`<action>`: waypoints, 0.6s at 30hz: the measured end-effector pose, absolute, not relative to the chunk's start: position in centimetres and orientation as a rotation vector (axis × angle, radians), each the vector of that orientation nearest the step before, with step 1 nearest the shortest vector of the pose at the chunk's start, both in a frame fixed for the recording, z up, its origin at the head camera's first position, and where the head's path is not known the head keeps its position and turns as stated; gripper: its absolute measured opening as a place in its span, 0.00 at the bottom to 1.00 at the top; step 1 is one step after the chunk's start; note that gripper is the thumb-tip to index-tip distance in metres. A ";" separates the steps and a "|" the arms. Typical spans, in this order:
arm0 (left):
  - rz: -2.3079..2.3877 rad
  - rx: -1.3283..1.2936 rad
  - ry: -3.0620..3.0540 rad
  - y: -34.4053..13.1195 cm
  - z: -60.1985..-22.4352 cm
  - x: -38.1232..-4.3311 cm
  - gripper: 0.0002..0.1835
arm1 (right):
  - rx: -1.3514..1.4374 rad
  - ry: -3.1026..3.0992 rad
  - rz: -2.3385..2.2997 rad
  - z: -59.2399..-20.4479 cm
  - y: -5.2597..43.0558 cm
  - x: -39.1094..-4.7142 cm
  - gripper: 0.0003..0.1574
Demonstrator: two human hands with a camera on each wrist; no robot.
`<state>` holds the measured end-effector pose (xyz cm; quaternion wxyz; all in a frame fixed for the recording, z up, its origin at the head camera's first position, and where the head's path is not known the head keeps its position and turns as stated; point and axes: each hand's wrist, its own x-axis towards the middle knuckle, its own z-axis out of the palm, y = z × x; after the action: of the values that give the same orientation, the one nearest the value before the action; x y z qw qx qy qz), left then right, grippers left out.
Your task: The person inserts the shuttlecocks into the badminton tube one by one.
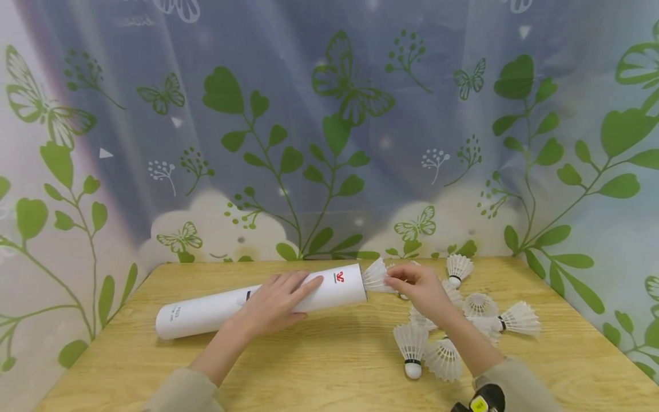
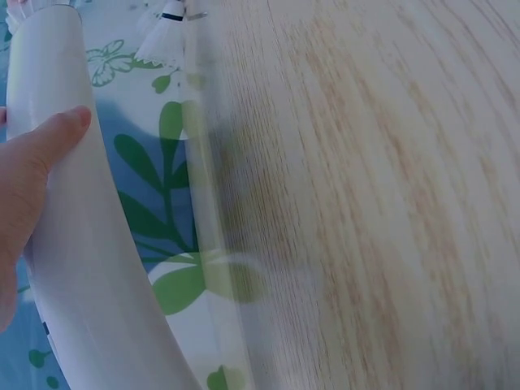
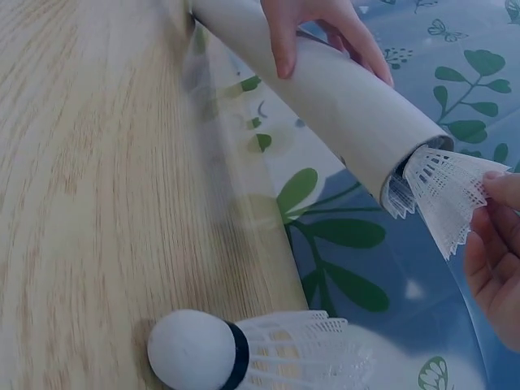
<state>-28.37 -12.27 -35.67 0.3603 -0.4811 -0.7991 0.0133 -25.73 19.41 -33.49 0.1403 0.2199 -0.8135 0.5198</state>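
"Checking nearest first: loose shuttlecocks (image 1: 411, 343)?"
"On the table (image 1: 329, 377), either side of your right forearm (image 1: 477, 346)."
"Fingers?"
"Your left hand (image 1: 273, 300) grips the white tube (image 1: 201, 312), left of them; your right hand (image 1: 419, 289) pinches another shuttlecock (image 3: 445, 191) by its skirt, cork end in the tube's mouth."
"Behind?"
"Leafy curtain (image 1: 437, 123)."

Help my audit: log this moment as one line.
left hand: grips white cylindrical tube; right hand: pinches white mesh-skirted shuttlecock; shuttlecock: partly inside tube
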 end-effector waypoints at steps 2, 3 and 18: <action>0.038 -1.240 -2.055 -12.3 -35.6 -28.4 0.46 | 0.654 -2.347 1.506 -33.5 19.0 -25.7 0.10; 0.037 -1.240 -2.053 -12.3 -35.6 -28.4 0.46 | 0.663 -2.346 1.510 -33.5 18.8 -25.7 0.10; 0.010 -1.258 -2.067 -12.1 -35.5 -28.3 0.46 | 0.652 -2.403 1.539 -34.4 16.5 -26.1 0.10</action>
<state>-28.34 -12.07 -35.48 0.3529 -0.4864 -0.7993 0.0038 -26.05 16.49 -34.43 0.1069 0.2213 -0.8162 0.5229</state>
